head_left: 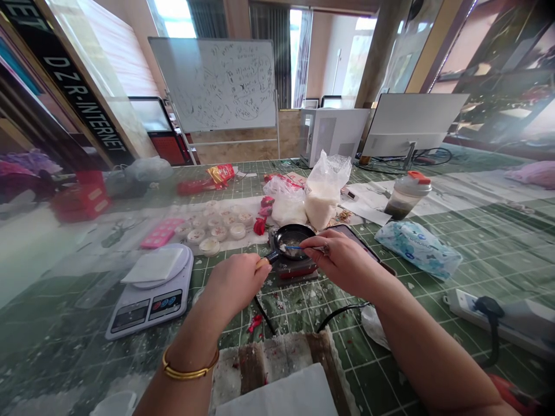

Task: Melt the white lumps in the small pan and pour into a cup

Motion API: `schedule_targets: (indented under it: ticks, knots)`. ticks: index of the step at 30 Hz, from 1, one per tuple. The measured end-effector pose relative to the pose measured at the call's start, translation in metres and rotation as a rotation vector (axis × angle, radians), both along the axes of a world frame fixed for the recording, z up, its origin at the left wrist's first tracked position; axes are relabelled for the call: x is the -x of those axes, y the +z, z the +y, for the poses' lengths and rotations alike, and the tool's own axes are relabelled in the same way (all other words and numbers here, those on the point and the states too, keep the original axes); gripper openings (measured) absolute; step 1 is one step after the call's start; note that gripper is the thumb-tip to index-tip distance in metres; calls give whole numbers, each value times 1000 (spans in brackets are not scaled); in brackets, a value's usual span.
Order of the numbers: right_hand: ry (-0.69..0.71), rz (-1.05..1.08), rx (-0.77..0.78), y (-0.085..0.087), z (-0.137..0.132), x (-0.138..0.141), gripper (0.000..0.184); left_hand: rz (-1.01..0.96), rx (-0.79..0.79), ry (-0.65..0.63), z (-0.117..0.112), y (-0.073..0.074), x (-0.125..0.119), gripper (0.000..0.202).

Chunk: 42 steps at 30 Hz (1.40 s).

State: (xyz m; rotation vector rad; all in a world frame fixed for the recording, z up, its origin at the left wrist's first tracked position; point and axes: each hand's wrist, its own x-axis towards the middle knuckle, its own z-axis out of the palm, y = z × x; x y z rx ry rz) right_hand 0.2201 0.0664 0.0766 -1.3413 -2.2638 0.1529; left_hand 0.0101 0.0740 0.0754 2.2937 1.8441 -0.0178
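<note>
Left hand (236, 280) grips the small pan's (291, 238) handle; right hand (342, 257) pinches a blue stick (292, 247) inside it. Jerking either could tip the hot contents out.

Small black pan (291, 237) on red heater (297, 269)

A big whiteboard (219, 84) stands behind the green bench (477, 231). Bright light comes through tall windows (173, 17) with curtains (269, 52).

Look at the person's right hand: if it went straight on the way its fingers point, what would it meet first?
Probably the small black pan. The right hand points left, holding a thin blue stick whose tip already lies in it. Depth is unclear.
</note>
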Motion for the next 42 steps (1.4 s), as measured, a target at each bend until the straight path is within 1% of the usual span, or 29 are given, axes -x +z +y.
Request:
schedule_targets:
  ticks: [4, 7, 11, 15, 19, 23, 27, 31, 34, 37, 41, 42]
  knots:
    - [-11, 45, -15, 1, -1, -1, 28, 5, 2, 5, 0, 0, 1, 38]
    - [20, 12, -4, 0, -1, -1, 27, 0, 6, 3, 0, -1, 1, 39]
    - [-12, 47, -17, 0, -1, -1, 28, 2, -5, 6, 1, -2, 1, 37]
    - [20, 9, 1, 0, 0, -1, 27, -11, -3, 7, 0, -2, 1, 37]
    - [-5, 53, -7, -1, 1, 0, 28, -11, -13, 9, 0, -2, 0, 36]
    - [31, 8, 13, -1, 0, 1, 27, -16, -5, 5, 0, -1, 0, 36]
    - [-7, 45, -12, -1, 0, 2, 28, -11, -7, 7, 0, -1, 1, 35]
    - [45, 6, 25, -2, 0, 1, 28, -18, 3, 5, 0, -1, 0, 36]
    - [18, 18, 19, -2, 0, -1, 28, -17, -3, 10, 1, -1, 0, 37]
    - [21, -25, 25, -1, 1, -5, 28, -22, -1, 14, 1, -2, 0, 37]
    - [-67, -29, -8, 1, 0, -7, 28, -17, -5, 15, 0, -2, 1, 36]
    - [-63, -19, -15, 1, 0, -6, 28, -15, -5, 14, 0, -3, 1, 36]
